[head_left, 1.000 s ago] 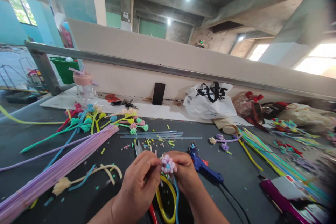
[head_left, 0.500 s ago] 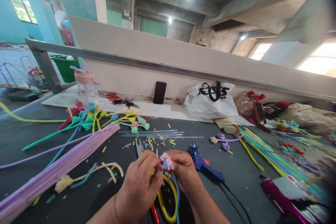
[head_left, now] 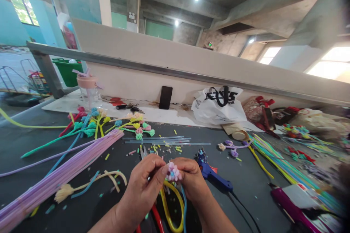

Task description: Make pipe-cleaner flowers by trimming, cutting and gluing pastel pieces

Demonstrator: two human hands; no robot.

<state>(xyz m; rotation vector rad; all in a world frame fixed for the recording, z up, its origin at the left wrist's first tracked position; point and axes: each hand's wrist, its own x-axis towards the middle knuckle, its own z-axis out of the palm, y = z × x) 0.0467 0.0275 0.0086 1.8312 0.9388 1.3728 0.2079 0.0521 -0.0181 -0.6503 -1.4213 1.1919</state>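
Between my two hands is a small pink fuzzy flower with a blue centre; a blue stem hangs down below it. The thumb and forefinger of my left hand pinch the flower's left side. From the right, the fingers of my right hand close on it. Under my hands lie scissors with yellow and red handles, their blade tips showing just beyond my left hand. A blue glue gun rests right of my right hand.
Long pink and lilac fuzzy stems lie at left, with finished-looking colourful flowers behind. Clear glue sticks and small scraps lie ahead. A phone and a white bag stand at the back; a purple tool is at right.
My left fingers have shifted, with the thumb now more extended along the flower's left side. The flower has turned slightly and stays between both hands.
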